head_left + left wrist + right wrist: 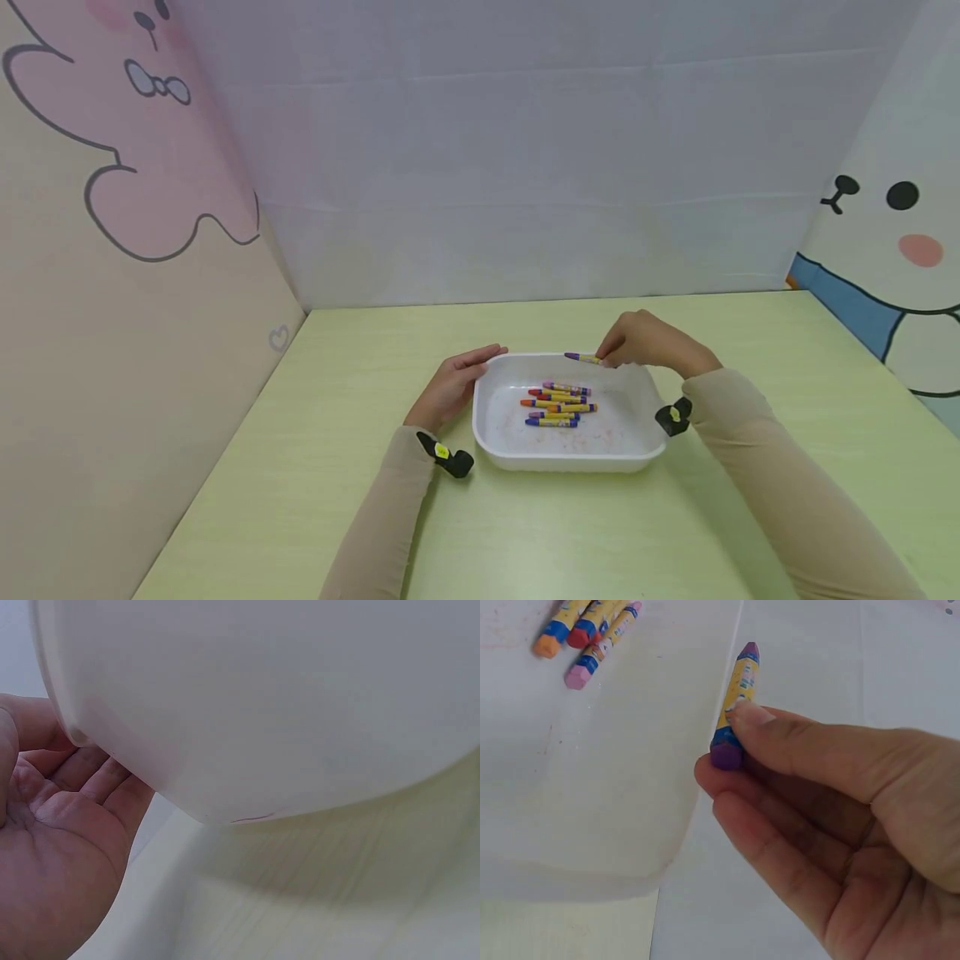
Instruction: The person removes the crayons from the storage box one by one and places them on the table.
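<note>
My left hand (447,387) holds the back-left corner of a white plastic tray (570,461), its thumb near the rim. In the left wrist view, the fingers (90,769) pass behind the tray's outer wall (262,705) and are partly hidden by it. Over the tray's back-right rim, my right hand (648,340) pinches a purple crayon (739,690) in a yellow and blue wrapper between thumb and fingers. Several more crayons (562,398), among them orange, red, pink and blue ones, lie in a loose group on the tray floor, below and left of the right hand.
The tray stands on a pale green table (360,467). A white back wall (525,183) rises behind the table, with printed side walls at left and right. Faint coloured smudges mark the tray floor.
</note>
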`<state>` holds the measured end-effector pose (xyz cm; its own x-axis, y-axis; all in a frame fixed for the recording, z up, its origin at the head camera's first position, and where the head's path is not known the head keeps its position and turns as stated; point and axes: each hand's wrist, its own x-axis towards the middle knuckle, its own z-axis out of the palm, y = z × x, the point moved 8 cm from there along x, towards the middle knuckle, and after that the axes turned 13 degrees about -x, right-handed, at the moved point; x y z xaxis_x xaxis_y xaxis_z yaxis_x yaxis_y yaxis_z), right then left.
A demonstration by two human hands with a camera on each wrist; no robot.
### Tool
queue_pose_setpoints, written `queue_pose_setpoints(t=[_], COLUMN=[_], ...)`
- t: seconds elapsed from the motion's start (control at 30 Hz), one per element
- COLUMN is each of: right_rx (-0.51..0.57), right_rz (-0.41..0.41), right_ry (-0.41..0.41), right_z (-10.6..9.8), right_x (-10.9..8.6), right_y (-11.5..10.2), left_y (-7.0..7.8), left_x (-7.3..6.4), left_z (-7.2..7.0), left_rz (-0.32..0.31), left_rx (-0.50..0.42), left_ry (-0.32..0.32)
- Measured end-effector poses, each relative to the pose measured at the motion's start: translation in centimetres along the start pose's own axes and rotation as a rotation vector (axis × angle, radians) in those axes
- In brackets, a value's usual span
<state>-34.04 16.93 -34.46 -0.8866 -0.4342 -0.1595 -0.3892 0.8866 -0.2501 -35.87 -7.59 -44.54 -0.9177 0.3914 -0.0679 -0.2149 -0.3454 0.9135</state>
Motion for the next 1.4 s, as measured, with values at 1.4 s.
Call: queue_pose_setpoints(t=[1.4], right_rx=[0.094], right_rz=[0.337], right_ry=[0.219], right_z=[2.5], right_x=[-4.5], right_y=[13.0], left_y=[-0.2], left_x=[-0.2], left_z=[0.0], left_rz=[-0.01], left_rx=[-0.017], left_ry=[-0.022])
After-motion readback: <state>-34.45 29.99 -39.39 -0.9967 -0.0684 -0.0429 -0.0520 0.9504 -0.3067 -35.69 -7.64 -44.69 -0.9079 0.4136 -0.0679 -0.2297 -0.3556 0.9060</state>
